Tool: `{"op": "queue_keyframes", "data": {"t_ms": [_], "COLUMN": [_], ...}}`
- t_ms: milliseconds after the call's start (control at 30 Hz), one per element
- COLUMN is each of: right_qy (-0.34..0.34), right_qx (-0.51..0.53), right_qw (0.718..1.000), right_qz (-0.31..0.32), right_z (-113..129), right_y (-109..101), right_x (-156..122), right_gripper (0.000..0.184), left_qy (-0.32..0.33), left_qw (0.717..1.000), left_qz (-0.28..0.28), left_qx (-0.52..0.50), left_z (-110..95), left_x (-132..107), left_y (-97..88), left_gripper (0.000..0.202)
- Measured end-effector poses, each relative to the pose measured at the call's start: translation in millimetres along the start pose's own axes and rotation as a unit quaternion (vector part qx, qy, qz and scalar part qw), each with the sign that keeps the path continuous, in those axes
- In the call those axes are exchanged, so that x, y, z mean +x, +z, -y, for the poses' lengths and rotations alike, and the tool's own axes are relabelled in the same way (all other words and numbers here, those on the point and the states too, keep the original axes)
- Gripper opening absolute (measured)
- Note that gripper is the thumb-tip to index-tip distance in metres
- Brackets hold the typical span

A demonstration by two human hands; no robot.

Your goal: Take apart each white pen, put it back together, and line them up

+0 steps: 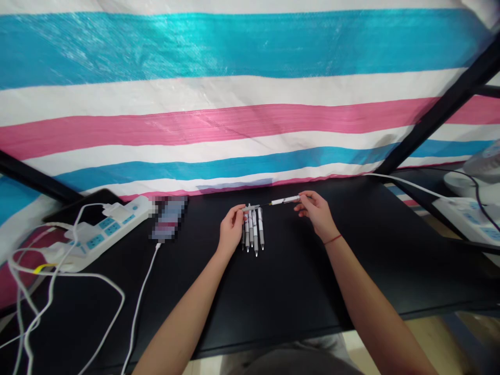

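My left hand (233, 224) pinches the grey front part of a pen (251, 207) just above a row of pens. In my right hand (314, 209), thumb and fingers close on the white patterned pen barrel (285, 200). The two parts are apart at this moment, and a thin dark refill (266, 204) shows between them, running out of the barrel toward the grey part. Below, several white-and-grey pens (255, 234) lie side by side on the black table, tips toward me. The left fingers hide some of their far ends.
On the left, a white power strip (99, 237) carries chargers and looped white cables (117, 286). A blurred-out phone (169, 219) lies beside it, plugged in. At right stand a black frame post (433, 114) and another power strip (469, 219). A striped sheet (234, 125) hangs behind the black table (289, 291).
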State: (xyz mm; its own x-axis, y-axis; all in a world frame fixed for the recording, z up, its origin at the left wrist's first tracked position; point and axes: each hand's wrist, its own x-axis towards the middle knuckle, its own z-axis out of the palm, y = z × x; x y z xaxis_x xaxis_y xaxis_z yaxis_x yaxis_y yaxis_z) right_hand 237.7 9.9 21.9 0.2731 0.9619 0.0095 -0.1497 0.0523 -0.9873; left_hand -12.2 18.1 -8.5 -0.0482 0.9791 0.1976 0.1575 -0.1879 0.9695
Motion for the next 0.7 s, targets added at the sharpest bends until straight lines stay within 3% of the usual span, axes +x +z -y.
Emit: {"op": "queue_keyframes", "data": {"t_ms": [233, 700], "right_qy": [-0.003, -0.023], "right_qx": [-0.019, -0.030], "right_qw": [0.999, 0.996], "right_qz": [0.037, 0.078], "right_z": [-7.4, -7.9], "right_y": [13.7, 14.0], "right_x": [-5.1, -7.4], "right_gripper": [0.039, 0.034], "left_qy": [-0.002, -0.005], "left_qw": [1.000, 1.000], "left_qz": [0.023, 0.018], "left_qx": [-0.013, -0.023], "left_z": [-4.1, -2.6], "left_x": [-2.4, -1.0], "left_y": [1.7, 1.9], "left_gripper": [0.030, 0.031]}}
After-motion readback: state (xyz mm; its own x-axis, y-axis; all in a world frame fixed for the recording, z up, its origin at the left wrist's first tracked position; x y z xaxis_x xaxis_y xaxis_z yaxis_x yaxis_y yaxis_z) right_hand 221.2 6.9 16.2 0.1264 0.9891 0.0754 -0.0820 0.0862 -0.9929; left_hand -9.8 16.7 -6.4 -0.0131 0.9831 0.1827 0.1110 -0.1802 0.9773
